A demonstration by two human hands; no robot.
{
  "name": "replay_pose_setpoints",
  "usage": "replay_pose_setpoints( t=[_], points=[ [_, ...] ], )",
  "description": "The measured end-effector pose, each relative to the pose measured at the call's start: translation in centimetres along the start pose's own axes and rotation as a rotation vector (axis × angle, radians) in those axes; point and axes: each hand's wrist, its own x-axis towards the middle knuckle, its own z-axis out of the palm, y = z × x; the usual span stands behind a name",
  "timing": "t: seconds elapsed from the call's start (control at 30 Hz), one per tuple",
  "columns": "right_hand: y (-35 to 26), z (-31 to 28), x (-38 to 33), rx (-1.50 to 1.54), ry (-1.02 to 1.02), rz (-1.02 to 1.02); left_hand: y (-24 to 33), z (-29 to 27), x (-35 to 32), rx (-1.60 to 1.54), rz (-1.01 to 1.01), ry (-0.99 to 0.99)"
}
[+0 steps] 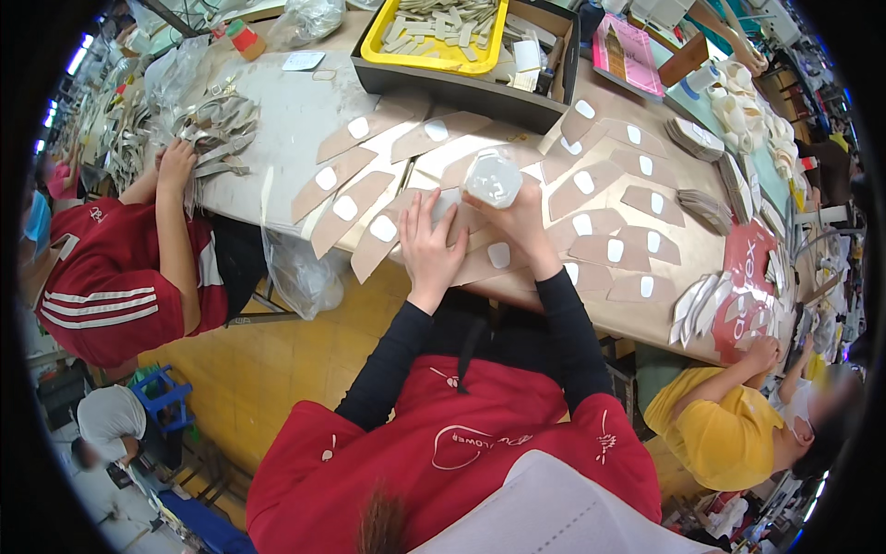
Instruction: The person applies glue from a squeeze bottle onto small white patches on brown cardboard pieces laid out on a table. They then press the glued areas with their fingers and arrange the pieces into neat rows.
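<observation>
- Two bare hands were observed over the desk [277, 97]; clock positions were taken from the container.
- Right hand [519, 220]: closed around a translucent container [496, 178]; contents could not be told.
- Left hand [429, 249]: palm down, fingers moderately spread, between 7 and 8 o'clock, resting over tan flat pieces [472, 268].
- Similar pieces, bearing white patches [325, 178], lay at 9 and 3 o'clock.
- Near 12 o'clock, a dark box [443, 99] held a yellow tray [429, 63] of small strips [438, 26].
- Toward 9 o'clock, a co-worker's hand [175, 166] was beside greyish strips [220, 131].
</observation>
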Motion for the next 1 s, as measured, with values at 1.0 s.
replay_pose_setpoints(
  t=[1.0],
  points=[
    [1.8,-2.2,0.3,-0.003,0.03,0.013,-0.2,0.2,0.6,0.018,0.009,-0.052]
  ],
)
